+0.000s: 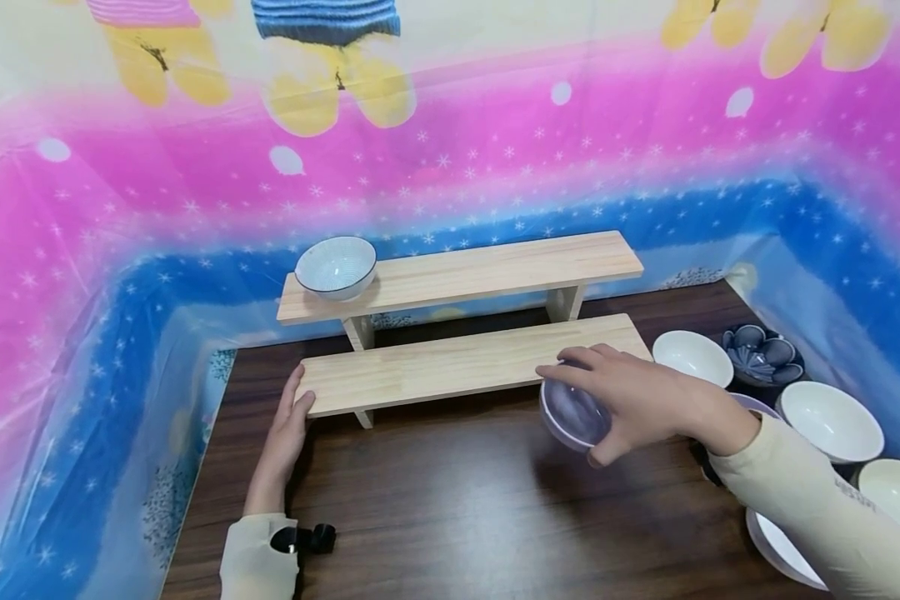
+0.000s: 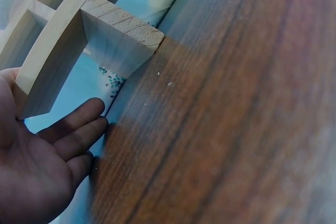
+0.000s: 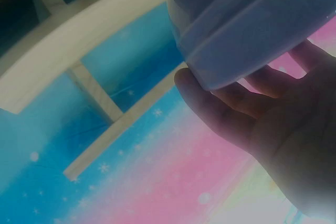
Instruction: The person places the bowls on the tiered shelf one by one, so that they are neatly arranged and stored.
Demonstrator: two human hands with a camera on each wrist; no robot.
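A small purple bowl point(image 1: 562, 412) is in my right hand point(image 1: 633, 396), thumb at the near rim and fingers over the far side. In the right wrist view the fingers reach along the outside of the bowl point(image 3: 252, 40). It overlaps the front edge of the lower board of a two-tier wooden stand point(image 1: 450, 367) in the head view. My left hand point(image 1: 285, 425) touches that board's left end, thumb near its front corner. The left wrist view shows several extended fingers point(image 2: 79, 137) below the board. A patterned white bowl point(image 1: 337, 267) sits on the upper board's left end.
White bowls point(image 1: 832, 421) and a dark flower-shaped dish point(image 1: 761, 354) stand along the right side of the dark wood table point(image 1: 450, 517), partly behind my right forearm. A colourful printed cloth point(image 1: 480, 142) rises behind the stand and along both sides.
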